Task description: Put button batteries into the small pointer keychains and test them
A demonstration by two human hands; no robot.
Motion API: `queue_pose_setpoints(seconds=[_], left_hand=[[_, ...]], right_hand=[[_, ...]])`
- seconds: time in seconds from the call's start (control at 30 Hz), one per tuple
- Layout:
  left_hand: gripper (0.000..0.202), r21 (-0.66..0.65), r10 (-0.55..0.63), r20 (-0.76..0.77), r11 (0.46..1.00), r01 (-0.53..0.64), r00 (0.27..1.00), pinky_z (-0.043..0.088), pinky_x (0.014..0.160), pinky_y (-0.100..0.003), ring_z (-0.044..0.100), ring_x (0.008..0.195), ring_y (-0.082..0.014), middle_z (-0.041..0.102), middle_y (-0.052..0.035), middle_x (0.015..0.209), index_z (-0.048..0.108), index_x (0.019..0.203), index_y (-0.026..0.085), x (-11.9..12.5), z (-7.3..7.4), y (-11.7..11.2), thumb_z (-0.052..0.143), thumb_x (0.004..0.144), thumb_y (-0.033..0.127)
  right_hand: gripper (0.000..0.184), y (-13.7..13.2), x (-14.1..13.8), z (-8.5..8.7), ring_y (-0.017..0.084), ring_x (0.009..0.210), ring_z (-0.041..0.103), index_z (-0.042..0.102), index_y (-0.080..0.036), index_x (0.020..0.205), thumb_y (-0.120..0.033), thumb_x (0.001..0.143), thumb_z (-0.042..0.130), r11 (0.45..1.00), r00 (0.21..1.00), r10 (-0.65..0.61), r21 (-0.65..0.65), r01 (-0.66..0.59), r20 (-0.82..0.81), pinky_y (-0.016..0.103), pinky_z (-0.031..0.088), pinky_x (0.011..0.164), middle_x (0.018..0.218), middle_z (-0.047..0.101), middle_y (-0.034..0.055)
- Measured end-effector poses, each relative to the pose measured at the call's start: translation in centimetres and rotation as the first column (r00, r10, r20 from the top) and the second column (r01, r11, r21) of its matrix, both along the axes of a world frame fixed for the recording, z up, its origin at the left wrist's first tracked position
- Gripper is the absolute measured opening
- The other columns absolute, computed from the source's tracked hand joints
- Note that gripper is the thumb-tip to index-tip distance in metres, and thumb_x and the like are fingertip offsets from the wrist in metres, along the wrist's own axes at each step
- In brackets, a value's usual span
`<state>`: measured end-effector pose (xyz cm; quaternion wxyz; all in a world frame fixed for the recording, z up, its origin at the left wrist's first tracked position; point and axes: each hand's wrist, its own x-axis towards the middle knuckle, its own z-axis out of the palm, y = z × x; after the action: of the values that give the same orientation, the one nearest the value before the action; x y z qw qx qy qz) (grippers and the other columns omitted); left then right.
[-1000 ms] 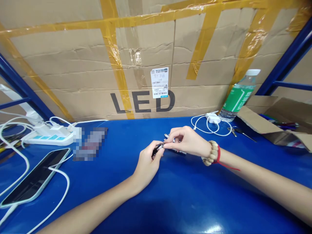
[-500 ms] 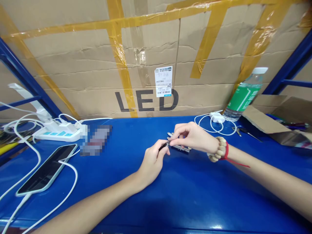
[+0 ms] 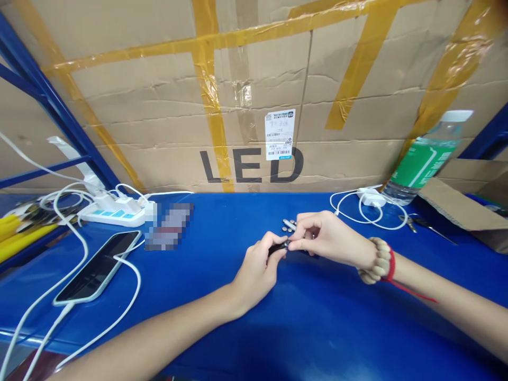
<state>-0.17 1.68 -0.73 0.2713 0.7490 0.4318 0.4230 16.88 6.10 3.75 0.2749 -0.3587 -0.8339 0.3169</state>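
Observation:
My left hand (image 3: 260, 270) is closed around a small black tube-like object (image 3: 277, 247); most of it is hidden by the fingers. At the object's right end, thumb and forefinger of my right hand (image 3: 323, 238) pinch together, and what lies between these fingertips is too small to make out. Just behind the right fingers, a short silvery tube (image 3: 289, 225) rests on the blue table (image 3: 230, 222), with several tiny round metal pieces (image 3: 284, 229) beside it. Part of this group is covered by my right hand.
To the left are a phone (image 3: 99, 267) on a white cable and a power strip (image 3: 115, 212). A water bottle (image 3: 426, 159), a cabled white plug (image 3: 371, 197), scissors (image 3: 432, 227) and an open carton (image 3: 460, 206) stand at right. A large cardboard box (image 3: 159, 116) closes the back.
The whole view has swung left, so everything appears farther right. Both hands stay together at the black object, and more of the small round pieces show behind the right fingers.

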Motion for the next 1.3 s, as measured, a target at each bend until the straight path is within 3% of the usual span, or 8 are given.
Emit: queue_pose_setpoints(seconds=[0.2, 0.33, 0.53, 0.73, 0.87, 1.0, 1.3], left_hand=[[0.008, -0.006, 0.015, 0.006, 1.0, -0.015, 1.0, 0.044, 0.073, -0.026, 0.063, 0.086, -0.0185, 0.067, -0.0031, 0.09, 0.051, 0.08, 0.02, -0.1, -0.2, 0.1, 0.047, 0.084, 0.014], [0.01, 0.008, 0.046, -0.015, 0.999, -0.045, 0.999, 0.043, 0.075, -0.027, 0.063, 0.085, -0.0182, 0.069, -0.0022, 0.091, 0.053, 0.08, 0.021, 0.0, -0.2, 0.3, 0.049, 0.083, 0.012], [0.009, 0.042, 0.094, -0.108, 0.995, -0.09, 0.99, 0.038, 0.076, -0.029, 0.061, 0.077, -0.0159, 0.069, 0.0006, 0.084, 0.057, 0.08, 0.02, 0.0, 0.2, 0.3, 0.053, 0.083, 0.012], [0.01, 0.043, 0.132, -0.201, 0.991, -0.126, 0.971, 0.037, 0.073, -0.029, 0.056, 0.072, -0.0161, 0.065, 0.0017, 0.072, 0.057, 0.072, 0.02, -0.1, 0.3, 0.5, 0.057, 0.082, 0.019], [0.004, 0.002, 0.118, -0.128, 0.993, -0.118, 0.985, 0.04, 0.076, -0.031, 0.058, 0.076, -0.0171, 0.067, -0.0003, 0.083, 0.06, 0.084, 0.022, -0.1, 0.2, 0.7, 0.056, 0.083, 0.02], [0.015, -0.016, 0.06, -0.035, 0.998, -0.061, 0.998, 0.043, 0.078, -0.03, 0.061, 0.083, -0.0179, 0.069, -0.0024, 0.095, 0.061, 0.096, 0.022, 0.0, 0.3, 0.9, 0.053, 0.084, 0.017], [0.019, -0.046, -0.011, 0.023, 0.999, 0.012, 1.0, 0.046, 0.075, -0.026, 0.061, 0.078, -0.0161, 0.068, -0.0027, 0.084, 0.064, 0.092, 0.019, 0.1, 0.6, 0.5, 0.046, 0.087, 0.014]], right_hand=[[0.03, 0.3, 0.0, -0.4, 0.007, 0.042, 0.051, 0.063, -0.015, 0.059, -0.043, 0.069, 0.066, 0.996, 1.0, -0.019, -0.082, 0.02, 0.022, 0.022, 0.039, 0.043, 0.059, 0.055, -0.0012], [0.025, 0.5, 0.0, -0.5, 0.008, 0.045, 0.049, 0.062, -0.016, 0.057, -0.038, 0.067, 0.068, 0.993, 0.998, -0.048, -0.107, 0.053, 0.046, 0.022, 0.037, 0.043, 0.055, 0.056, -0.0014], [0.027, 0.6, 0.1, -0.7, 0.008, 0.047, 0.046, 0.06, -0.017, 0.06, -0.042, 0.07, 0.065, 0.997, 0.99, -0.062, -0.048, 0.069, 0.123, 0.022, 0.034, 0.046, 0.056, 0.057, -0.0018], [0.033, 0.6, -0.2, -0.8, 0.009, 0.052, 0.048, 0.062, -0.019, 0.058, -0.042, 0.081, 0.053, 0.995, 0.972, -0.03, 0.099, 0.007, 0.234, 0.022, 0.033, 0.05, 0.056, 0.058, -0.0013], [0.035, 1.1, -0.1, -1.1, 0.009, 0.047, 0.049, 0.064, -0.019, 0.063, -0.047, 0.08, 0.053, 1.0, 0.98, -0.027, -0.009, 0.03, 0.197, 0.021, 0.034, 0.046, 0.055, 0.059, -0.0007], [0.036, 1.4, 0.0, -1.3, 0.009, 0.045, 0.051, 0.065, -0.017, 0.065, -0.05, 0.077, 0.056, 0.992, 0.993, -0.007, -0.125, 0.021, 0.114, 0.021, 0.038, 0.045, 0.055, 0.059, -0.0004], [0.034, 1.1, -0.3, -1.4, 0.006, 0.042, 0.049, 0.064, -0.015, 0.059, -0.046, 0.071, 0.064, 0.96, 1.0, 0.005, -0.28, -0.013, -0.028, 0.018, 0.038, 0.041, 0.054, 0.06, -0.0001]])
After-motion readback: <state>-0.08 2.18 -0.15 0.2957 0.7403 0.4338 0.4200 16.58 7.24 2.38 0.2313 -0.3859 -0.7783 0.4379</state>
